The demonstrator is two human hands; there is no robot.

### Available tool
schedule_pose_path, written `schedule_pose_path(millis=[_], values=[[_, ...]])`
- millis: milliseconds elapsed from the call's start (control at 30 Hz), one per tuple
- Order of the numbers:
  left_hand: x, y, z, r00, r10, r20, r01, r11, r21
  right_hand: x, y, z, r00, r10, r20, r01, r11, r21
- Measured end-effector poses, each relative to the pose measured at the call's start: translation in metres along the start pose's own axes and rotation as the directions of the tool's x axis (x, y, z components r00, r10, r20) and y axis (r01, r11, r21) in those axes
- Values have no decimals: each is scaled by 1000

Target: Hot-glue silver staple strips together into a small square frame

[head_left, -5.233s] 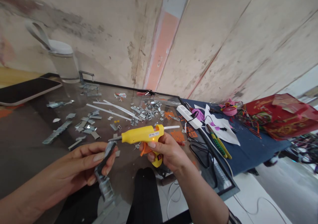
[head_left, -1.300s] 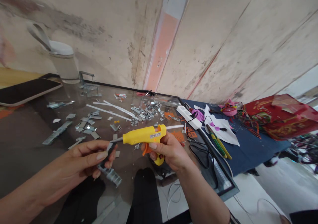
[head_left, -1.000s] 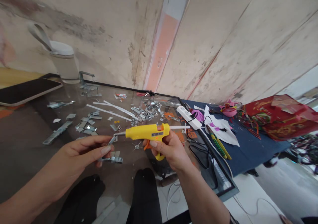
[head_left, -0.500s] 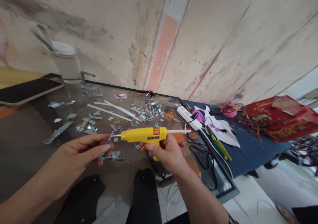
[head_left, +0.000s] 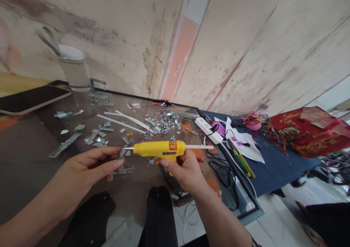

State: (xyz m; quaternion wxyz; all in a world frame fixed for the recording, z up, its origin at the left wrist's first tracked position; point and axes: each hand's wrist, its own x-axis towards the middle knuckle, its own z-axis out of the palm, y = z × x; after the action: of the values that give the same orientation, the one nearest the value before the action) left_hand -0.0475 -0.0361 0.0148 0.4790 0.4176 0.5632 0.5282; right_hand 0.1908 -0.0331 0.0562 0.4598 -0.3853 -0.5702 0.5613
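My right hand (head_left: 188,170) is wrapped round the handle of a yellow glue gun (head_left: 153,149), which lies level with a white glue stick (head_left: 199,147) sticking out of its back. The gun's metal nozzle points left and meets a small silver metal piece (head_left: 123,153). That piece is pinched between the thumb and fingers of my left hand (head_left: 93,165). Under the left fingertips, a longer silver strip (head_left: 124,170) shows on the glass table. Behind the gun lie a pile of small metal pieces (head_left: 164,124) and loose white sticks (head_left: 121,123).
At the left are a phone (head_left: 35,99) and a lidded cup (head_left: 74,70). A power strip (head_left: 208,129), cables, green-yellow pliers (head_left: 240,160) and a red bag (head_left: 308,130) lie to the right. A wall (head_left: 123,39) stands behind the table (head_left: 24,159).
The two hands keep nearly the same pose, nozzle still at the metal piece. The back end of the glue stick sits slightly lower and further right. More dark clothing shows at the lower right.
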Motion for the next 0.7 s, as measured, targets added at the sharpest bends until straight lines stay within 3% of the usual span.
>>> schedule_pose_path(millis=[300,467,700], values=[[1,-3,1,1000,13,-25,-12,1000,15,-2,2,3,999,-28,-21,28,1000,8],[1,0,2,998,-6,-66,4,1000,-21,-6,-1,7,999,-37,-7,37,997,-68],[1,1,3,998,28,-62,-29,999,-18,-10,0,10,982,-184,-45,172,965,-196]])
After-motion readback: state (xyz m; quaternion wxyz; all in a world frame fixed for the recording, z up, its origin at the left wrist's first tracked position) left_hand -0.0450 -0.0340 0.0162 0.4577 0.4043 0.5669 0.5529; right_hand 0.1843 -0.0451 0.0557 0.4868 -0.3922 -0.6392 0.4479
